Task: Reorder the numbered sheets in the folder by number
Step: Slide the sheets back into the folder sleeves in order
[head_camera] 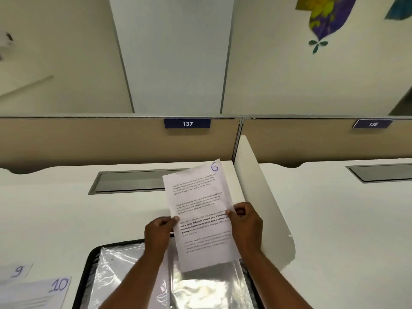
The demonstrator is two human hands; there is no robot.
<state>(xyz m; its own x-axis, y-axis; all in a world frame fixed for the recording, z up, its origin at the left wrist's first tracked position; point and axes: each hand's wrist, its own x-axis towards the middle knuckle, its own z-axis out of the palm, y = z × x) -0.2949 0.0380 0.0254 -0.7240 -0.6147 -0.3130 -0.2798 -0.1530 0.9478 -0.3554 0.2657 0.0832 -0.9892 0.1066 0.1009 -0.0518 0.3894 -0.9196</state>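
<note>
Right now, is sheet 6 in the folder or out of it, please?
Out: the left hand and right hand hold sheet 6 above the folder, its bottom edge bare.

White desk (66, 208), tan partition (89, 141), cream wall (278, 74).

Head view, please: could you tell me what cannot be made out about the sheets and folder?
All in the head view:
Sheet 6: print too small and blurred to read.
Folder: bottom cut off by the frame edge; arms and sheet 6 cover its middle; glare hides any numbers in the sleeves.
Sheet 9: mostly hidden by sheet 10 and the left edge.
Sheet 10: cut off by the left and bottom edges.
</note>
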